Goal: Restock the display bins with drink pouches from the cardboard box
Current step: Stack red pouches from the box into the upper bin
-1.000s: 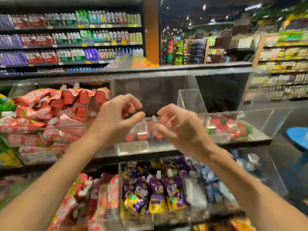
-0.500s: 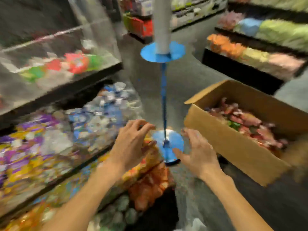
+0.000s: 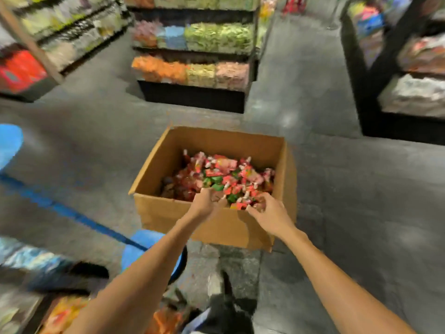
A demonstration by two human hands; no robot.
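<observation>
So the open cardboard box (image 3: 183, 220) is sitting on the grey floor (image 3: 349, 189) pretty much dead centre. The drink pouches (image 3: 216, 174) are heaped loose inside it, mostly red and pink with a few green ones and little white caps. The pile sits thicker toward the box's 3 o'clock side.

Both arms reach in over the near wall at the box's 6 o'clock. The left hand (image 3: 204, 203) is dipped knuckles-up into the pile, with its fingertips out of sight among the pouches. The right hand (image 3: 267, 210), just beside it toward 4 o'clock, has its fingers bent down onto the pouches by the near rim. It's all motion-blurred, so honestly I can't tell whether either hand has actually got hold of a pouch or is only touching them.

A round blue stand base (image 3: 144, 239) is on the floor at the box's 7 o'clock. A shelf unit (image 3: 192, 68) stacked with orange, green and pink packs stands at 12 o'clock, well apart from the box.
</observation>
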